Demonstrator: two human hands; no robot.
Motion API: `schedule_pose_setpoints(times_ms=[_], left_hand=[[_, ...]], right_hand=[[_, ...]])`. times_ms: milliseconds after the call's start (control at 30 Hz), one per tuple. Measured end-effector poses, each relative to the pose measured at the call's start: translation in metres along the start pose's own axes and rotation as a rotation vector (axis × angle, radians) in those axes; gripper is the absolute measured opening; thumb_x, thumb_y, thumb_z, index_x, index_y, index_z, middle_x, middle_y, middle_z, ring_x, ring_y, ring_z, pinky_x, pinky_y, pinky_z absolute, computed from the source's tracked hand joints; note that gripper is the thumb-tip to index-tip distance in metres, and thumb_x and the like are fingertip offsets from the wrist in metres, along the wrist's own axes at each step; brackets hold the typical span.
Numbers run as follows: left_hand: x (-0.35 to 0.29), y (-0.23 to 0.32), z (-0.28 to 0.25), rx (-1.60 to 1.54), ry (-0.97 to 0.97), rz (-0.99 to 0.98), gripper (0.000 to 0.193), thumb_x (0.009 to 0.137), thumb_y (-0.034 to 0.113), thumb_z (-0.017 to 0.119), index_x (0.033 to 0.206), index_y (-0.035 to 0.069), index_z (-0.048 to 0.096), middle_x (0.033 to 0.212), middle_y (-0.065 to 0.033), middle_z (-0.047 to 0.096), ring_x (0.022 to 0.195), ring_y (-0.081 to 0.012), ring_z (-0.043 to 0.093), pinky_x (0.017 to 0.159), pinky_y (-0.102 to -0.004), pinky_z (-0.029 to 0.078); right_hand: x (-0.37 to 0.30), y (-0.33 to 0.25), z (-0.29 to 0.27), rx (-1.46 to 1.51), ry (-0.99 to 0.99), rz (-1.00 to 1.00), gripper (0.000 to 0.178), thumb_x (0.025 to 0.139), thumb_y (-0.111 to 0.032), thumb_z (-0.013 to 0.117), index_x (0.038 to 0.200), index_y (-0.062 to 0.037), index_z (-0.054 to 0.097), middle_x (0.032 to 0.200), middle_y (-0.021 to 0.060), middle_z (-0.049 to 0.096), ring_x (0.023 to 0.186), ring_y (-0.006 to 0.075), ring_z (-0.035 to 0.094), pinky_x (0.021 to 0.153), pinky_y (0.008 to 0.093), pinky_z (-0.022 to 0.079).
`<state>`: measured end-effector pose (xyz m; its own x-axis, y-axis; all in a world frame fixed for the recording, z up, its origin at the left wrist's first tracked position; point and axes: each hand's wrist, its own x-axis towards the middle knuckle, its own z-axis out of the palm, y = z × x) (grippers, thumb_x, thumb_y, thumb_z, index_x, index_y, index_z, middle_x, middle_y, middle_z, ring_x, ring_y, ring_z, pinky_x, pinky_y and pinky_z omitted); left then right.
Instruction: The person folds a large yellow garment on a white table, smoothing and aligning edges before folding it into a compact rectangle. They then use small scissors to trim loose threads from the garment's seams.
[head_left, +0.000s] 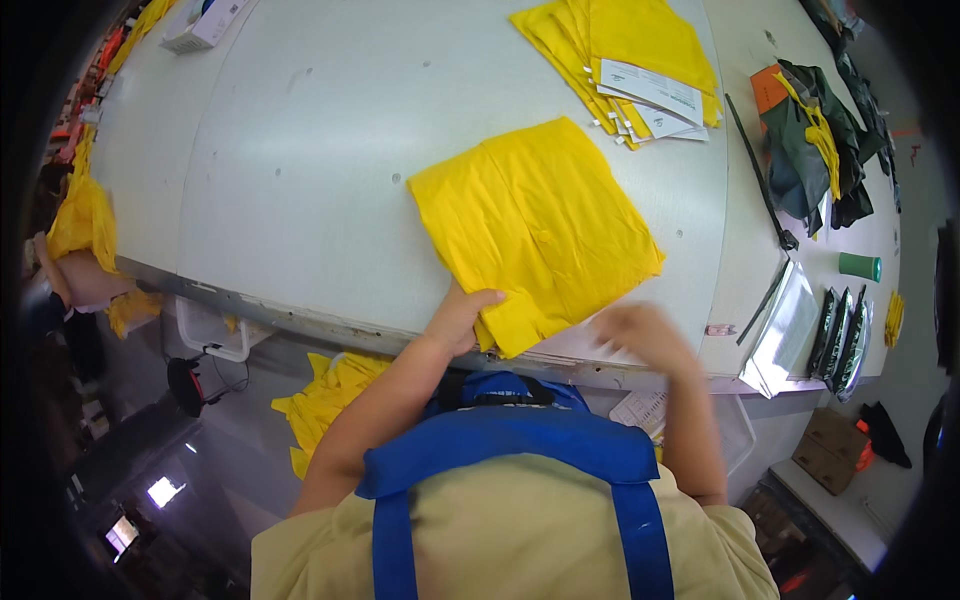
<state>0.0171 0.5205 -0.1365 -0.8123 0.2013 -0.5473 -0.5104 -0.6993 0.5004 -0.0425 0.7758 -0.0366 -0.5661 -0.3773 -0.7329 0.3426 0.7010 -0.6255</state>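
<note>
A folded yellow fabric piece (pixel 540 225), perhaps a garment, lies on the pale worktable, its creased near end reaching the front edge. At its near left corner, my left hand (pixel 462 318) grips the cloth, thumb on top and the fingers underneath out of sight. My right hand (pixel 645 335) is just off the cloth's near right side, above the table edge. Motion smears its fingers, so whether it holds anything is unclear.
Folded yellow pieces (pixel 655 35) with white printed leaflets (pixel 650 88) lie at the far right. Beyond the dark strap (pixel 757 170) are dark fabric (pixel 800 165), a green spool (pixel 859 266) and clear plastic bags (pixel 778 335). More yellow cloth (pixel 335 400) hangs below the table at left.
</note>
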Motion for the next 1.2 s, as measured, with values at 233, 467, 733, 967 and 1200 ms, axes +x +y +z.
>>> schedule_pose_setpoints(times_ms=[233, 467, 733, 967, 1200], left_hand=[[0.002, 0.004, -0.006, 0.019, -0.001, -0.051, 0.062, 0.08, 0.0, 0.054, 0.138, 0.005, 0.033, 0.136, -0.0142, 0.045, 0.122, -0.0302, 0.048, 0.102, -0.0425, 0.041], [-0.012, 0.015, -0.016, -0.084, -0.077, -0.128, 0.062, 0.081, -0.003, 0.056, 0.138, 0.005, 0.032, 0.132, -0.0136, 0.049, 0.118, -0.0298, 0.052, 0.099, -0.0427, 0.044], [-0.01, -0.009, -0.017, 0.363, 0.193, 0.012, 0.059, 0.08, -0.007, 0.06, 0.133, 0.003, 0.036, 0.125, -0.0135, 0.054, 0.113, -0.0269, 0.055, 0.094, -0.0375, 0.047], [-0.001, -0.044, -0.002, 0.604, 0.464, 0.11, 0.046, 0.089, 0.012, 0.06, 0.13, 0.004, 0.042, 0.123, -0.0088, 0.057, 0.11, -0.0221, 0.056, 0.091, -0.0336, 0.048], [-0.028, -0.015, 0.028, -0.057, 0.025, -0.152, 0.039, 0.1, 0.029, 0.04, 0.134, 0.01, 0.04, 0.129, -0.0057, 0.051, 0.119, -0.0189, 0.05, 0.097, -0.0346, 0.044]], right_hand=[[0.086, 0.03, -0.065, 0.454, 0.078, -0.058, 0.096, 0.075, -0.047, 0.07, 0.143, 0.0008, 0.024, 0.137, 0.0186, 0.043, 0.124, 0.0229, 0.045, 0.101, 0.0315, 0.04], [0.08, 0.044, -0.028, 0.813, -0.225, 0.145, 0.078, 0.073, -0.033, 0.076, 0.135, -0.0012, 0.041, 0.128, 0.0145, 0.055, 0.113, 0.0227, 0.056, 0.097, 0.0341, 0.045], [0.085, 0.02, -0.02, 0.585, -0.218, 0.057, 0.085, 0.067, -0.022, 0.081, 0.138, -0.0032, 0.038, 0.127, 0.0157, 0.056, 0.111, 0.0236, 0.058, 0.096, 0.0347, 0.046], [0.062, -0.035, 0.071, -0.929, 0.591, -0.329, 0.048, 0.068, -0.009, 0.061, 0.114, -0.0019, 0.051, 0.084, 0.0142, 0.062, 0.072, 0.0346, 0.062, 0.063, 0.042, 0.051], [0.013, -0.084, 0.111, -1.036, 0.429, -0.34, 0.123, 0.045, -0.065, 0.078, 0.128, 0.0142, 0.036, 0.104, 0.0229, 0.052, 0.098, 0.033, 0.053, 0.085, 0.0441, 0.039]])
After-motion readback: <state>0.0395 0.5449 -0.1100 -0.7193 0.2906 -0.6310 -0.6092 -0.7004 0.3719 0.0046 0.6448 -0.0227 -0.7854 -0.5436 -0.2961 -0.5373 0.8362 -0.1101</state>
